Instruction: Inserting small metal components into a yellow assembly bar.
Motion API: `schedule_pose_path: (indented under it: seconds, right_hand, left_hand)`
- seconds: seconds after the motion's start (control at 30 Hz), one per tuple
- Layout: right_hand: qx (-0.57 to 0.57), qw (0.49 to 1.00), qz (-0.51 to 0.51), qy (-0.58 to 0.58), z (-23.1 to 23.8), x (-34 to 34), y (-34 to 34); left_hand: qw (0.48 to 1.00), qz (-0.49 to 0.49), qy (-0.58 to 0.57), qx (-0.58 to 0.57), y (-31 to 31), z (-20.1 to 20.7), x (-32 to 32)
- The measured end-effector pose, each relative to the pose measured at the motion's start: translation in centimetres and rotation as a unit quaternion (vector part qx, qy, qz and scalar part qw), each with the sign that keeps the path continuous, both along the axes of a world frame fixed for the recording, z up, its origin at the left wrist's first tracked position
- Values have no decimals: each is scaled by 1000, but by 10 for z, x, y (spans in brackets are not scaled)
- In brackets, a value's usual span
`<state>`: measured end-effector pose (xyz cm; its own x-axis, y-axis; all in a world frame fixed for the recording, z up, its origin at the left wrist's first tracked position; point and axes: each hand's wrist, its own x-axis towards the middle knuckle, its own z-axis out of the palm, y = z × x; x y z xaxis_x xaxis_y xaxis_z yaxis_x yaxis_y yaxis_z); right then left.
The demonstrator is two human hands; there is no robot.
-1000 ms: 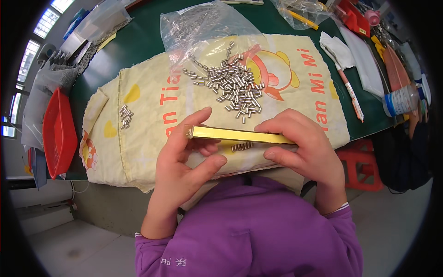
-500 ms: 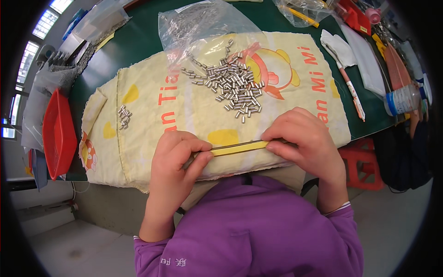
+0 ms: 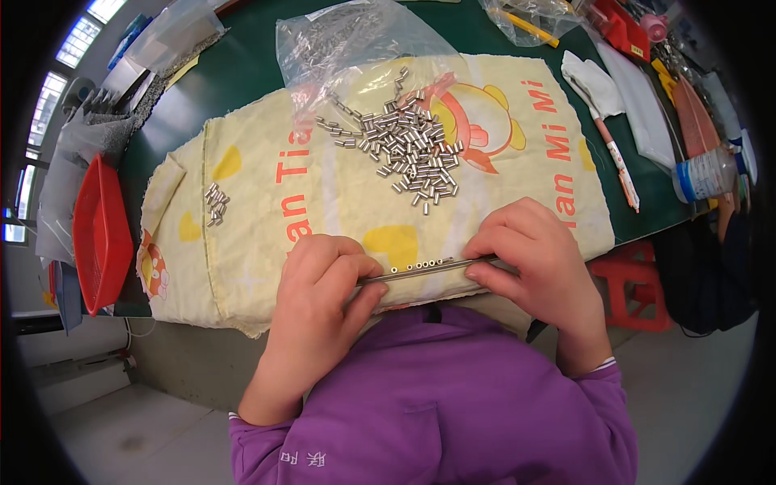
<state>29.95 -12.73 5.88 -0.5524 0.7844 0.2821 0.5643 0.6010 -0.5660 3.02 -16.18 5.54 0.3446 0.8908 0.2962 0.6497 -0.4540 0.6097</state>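
Both my hands hold a thin metal strip (image 3: 420, 267) edge-up at the near edge of a yellow printed cloth (image 3: 323, 202). My left hand (image 3: 319, 299) pinches its left end, and my right hand (image 3: 533, 259) grips its right end. A row of several small metal tubes sits along the strip's top edge. Beyond the strip, a pile of several small silver tubes (image 3: 408, 153) lies on the cloth. A smaller cluster of tubes (image 3: 215, 204) rests at the cloth's left.
A clear plastic bag (image 3: 339, 48) with more tubes lies behind the pile. A red tray (image 3: 101, 234) stands at the left table edge. A pen (image 3: 618, 166), white cloth (image 3: 594, 81), a plastic bottle (image 3: 711, 174) and a red stool (image 3: 634, 283) are to the right.
The strip has turned from its flat yellow face to edge-on and come nearer my body. My fingers have closed tighter on its ends.
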Motion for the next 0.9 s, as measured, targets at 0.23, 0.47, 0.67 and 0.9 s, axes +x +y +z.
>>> schedule_pose_path:
  seconds: [0.23, 0.47, 0.67, 0.9]
  right_hand:
    - [30, 999, 12, -4, -4, -9, -6]
    - [78, 997, -5, 19, -5, -18, -6]
    - [66, 997, -24, 18, -8, -20, -1]
    - [13, 999, -31, 17, -3, -22, 2]
  left_hand:
    - [1000, -15, -8, 23, 0, -6, 8]
    - [998, -11, -21, 54, 5, -11, 12]
    - [997, 3, -14, 73, 12, -14, 16]
    - [999, 19, -25, 44, 14, -11, 16]
